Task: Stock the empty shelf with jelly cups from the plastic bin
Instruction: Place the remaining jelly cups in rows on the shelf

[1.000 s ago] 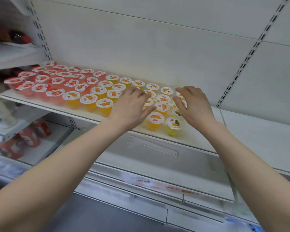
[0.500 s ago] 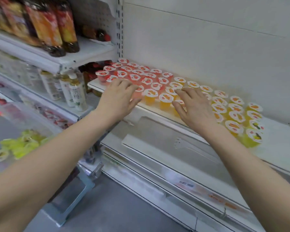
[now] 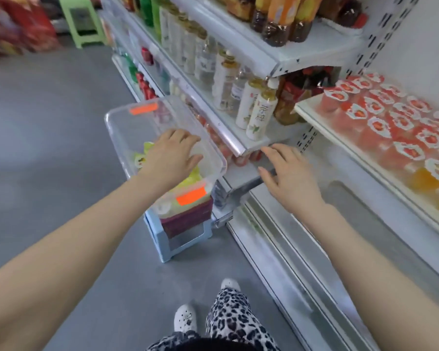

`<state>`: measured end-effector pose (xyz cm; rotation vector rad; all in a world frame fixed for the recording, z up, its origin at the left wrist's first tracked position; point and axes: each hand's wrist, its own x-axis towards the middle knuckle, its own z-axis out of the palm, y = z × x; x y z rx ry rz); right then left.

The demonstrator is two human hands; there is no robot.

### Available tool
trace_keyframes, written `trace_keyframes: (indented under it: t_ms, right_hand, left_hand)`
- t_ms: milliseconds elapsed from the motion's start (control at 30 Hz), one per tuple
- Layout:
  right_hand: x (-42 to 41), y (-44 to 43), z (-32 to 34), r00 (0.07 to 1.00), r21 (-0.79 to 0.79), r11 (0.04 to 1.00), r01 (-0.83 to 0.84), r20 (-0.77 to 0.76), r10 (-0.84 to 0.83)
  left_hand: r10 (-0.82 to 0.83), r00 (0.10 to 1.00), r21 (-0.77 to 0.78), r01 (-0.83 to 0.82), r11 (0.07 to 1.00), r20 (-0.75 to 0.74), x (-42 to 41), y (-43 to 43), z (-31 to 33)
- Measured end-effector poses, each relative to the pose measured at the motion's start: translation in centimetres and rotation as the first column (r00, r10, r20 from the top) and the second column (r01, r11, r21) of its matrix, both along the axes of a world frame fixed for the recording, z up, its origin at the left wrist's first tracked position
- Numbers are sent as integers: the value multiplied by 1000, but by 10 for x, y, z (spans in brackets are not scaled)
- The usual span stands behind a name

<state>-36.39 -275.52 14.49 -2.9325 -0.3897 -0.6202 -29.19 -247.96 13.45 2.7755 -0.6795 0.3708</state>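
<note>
2 empty hands, fingers relaxed — left hand (image 3: 173, 158) over plastic bin (image 3: 113, 127), right hand (image 3: 289, 176) near bottles (image 3: 260, 110).

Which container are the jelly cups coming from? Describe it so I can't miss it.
Find the white drinks shelving along the aisle; a light blue stool stands beside it. Perched above the stool is the clear plastic bin, with the left hand reaching in. It alone is see-through, with orange tape at both ends.

I'm in a shop aisle: white metal shelving (image 3: 312, 50) packed with bottled drinks (image 3: 261, 110) and rows of jelly cups (image 3: 380, 127).
</note>
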Motion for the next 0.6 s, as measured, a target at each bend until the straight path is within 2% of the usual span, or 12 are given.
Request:
trace_keyframes:
  t_ms: [167, 267, 333, 467, 600]
  right_hand:
    - [69, 55, -47, 965, 60, 971, -230, -114, 235]
    - [111, 81, -76, 910, 63, 946, -317, -259, 322]
    - [138, 94, -96, 840, 82, 926, -369, -396, 370]
    - [186, 120, -136, 627, 15, 891, -453, -705, 331]
    - [216, 146, -167, 517, -111, 833, -542, -825, 227]
  left_hand:
    - [188, 975, 28, -186, 982, -118, 14, 64, -47]
    - [260, 949, 36, -258, 966, -177, 26, 86, -72]
    - [291, 933, 42, -288, 957, -212, 36, 92, -89]
    - [320, 912, 49, -318, 947, -257, 58, 93, -117]
    - [336, 914, 81, -326, 942, -226, 68, 92, -133]
